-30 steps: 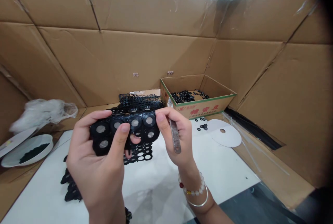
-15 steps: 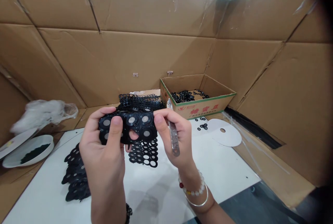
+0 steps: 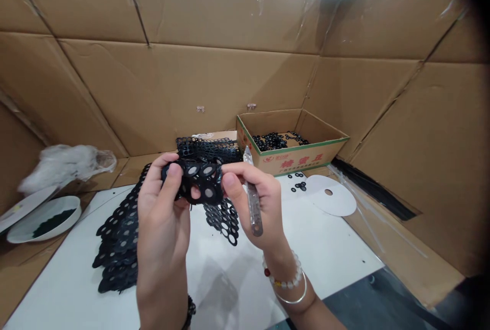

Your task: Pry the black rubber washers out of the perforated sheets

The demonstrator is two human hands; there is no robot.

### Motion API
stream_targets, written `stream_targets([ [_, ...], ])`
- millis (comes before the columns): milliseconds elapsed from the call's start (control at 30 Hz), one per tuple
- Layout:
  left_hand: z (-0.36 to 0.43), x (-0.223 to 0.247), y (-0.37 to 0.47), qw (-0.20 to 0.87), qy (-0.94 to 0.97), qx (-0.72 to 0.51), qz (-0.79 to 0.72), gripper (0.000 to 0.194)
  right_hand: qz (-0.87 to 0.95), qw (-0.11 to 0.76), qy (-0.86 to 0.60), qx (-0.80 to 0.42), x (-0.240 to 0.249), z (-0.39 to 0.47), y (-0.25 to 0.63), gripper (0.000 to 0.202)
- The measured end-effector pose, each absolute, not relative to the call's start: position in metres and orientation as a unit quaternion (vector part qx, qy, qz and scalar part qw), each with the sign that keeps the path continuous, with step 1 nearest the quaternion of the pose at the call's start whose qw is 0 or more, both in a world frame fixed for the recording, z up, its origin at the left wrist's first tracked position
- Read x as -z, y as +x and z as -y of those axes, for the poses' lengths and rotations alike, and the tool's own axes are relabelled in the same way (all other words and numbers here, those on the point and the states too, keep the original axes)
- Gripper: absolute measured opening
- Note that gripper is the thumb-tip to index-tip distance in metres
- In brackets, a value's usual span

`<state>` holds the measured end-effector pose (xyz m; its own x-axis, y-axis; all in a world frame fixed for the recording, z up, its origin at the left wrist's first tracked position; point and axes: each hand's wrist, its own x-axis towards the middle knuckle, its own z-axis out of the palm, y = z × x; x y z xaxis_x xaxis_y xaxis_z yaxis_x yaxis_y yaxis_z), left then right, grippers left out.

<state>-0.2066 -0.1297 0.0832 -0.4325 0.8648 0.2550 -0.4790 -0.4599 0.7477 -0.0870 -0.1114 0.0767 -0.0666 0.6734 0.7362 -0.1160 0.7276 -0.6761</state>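
My left hand (image 3: 163, 212) is closed on a black sheet of joined rings (image 3: 209, 181), its thumb across the front. Pale discs or openings show in the rings, and a fingertip shows through one hole. My right hand (image 3: 264, 199) pinches the sheet's right edge between thumb and forefinger. Against its palm lies a flat silver tool (image 3: 254, 210) with a pointed upper end; its exact kind is unclear. Behind my hands, a perforated black sheet (image 3: 222, 217) hangs or lies over the white tabletop (image 3: 214, 279); its link to the held piece is hidden.
Stacked black ring sheets (image 3: 118, 243) lie left, with more black mesh (image 3: 206, 148) behind. A cardboard box (image 3: 306, 154) holds small black rings. A white disc (image 3: 333, 195) and loose rings (image 3: 300, 186) lie right. A white bowl (image 3: 71, 222) and plastic bag (image 3: 65, 166) stand far left.
My left hand has moved right and the held sheet has turned, its right edge now nearer my right fingers. The sheet behind has shifted right. More of the left stack shows.
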Motion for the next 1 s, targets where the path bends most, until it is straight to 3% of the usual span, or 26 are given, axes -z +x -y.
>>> stream_targets([
  [133,0.132,-0.082,-0.213,0.512,0.244,-0.79,-0.234,0.028,0.713,0.611,-0.148,-0.31,-0.078,0.115,-0.083,0.016],
  [267,0.13,-0.08,-0.22,0.593,0.226,-0.769,-0.07,0.026,0.698,0.633,-0.148,-0.301,-0.076,0.117,-0.08,0.021],
  [367,0.127,-0.078,-0.222,0.627,0.207,-0.75,-0.037,0.026,0.691,0.632,-0.152,-0.317,-0.074,0.118,-0.079,0.019],
  [567,0.122,-0.059,-0.224,0.561,0.156,-0.805,-0.116,0.011,0.704,0.617,-0.164,-0.311,-0.072,0.12,-0.082,0.017],
  [767,0.125,-0.048,-0.219,0.515,0.13,-0.837,-0.134,0.039,0.713,0.611,-0.165,-0.302,-0.07,0.122,-0.084,0.017],
  [1000,0.126,-0.057,-0.215,0.541,0.123,-0.825,-0.104,0.028,0.717,0.608,-0.163,-0.298,-0.071,0.124,-0.082,0.017],
])
